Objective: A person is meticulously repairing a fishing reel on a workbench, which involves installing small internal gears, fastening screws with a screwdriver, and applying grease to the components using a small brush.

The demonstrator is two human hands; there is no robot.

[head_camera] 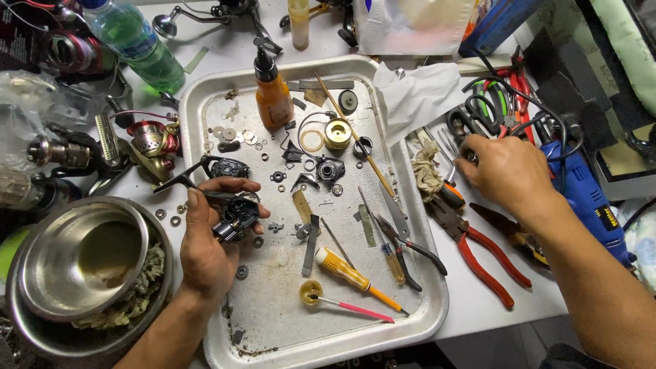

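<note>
In the head view, the left hand (208, 236) is curling its fingers around a black fishing-reel body (232, 212), gripping it over the left part of a metal tray (424, 287), at about nine o'clock from the tray's middle. The reel's dark arm is sticking out toward ten o'clock. The right hand (509, 171) is reaching off the tray at three o'clock, fingers bent down into a clutter of tools beside black scissors (471, 116); whether it is pinching anything, I cannot tell. Red-handled pliers (482, 256) are lying just below that hand at five o'clock. On the tray, an orange bottle (272, 96) is standing at twelve o'clock, and a yellow-handled screwdriver (348, 272) is lying toward six o'clock. Stacked steel bowls (82, 263) are sitting left of the left hand.
</note>
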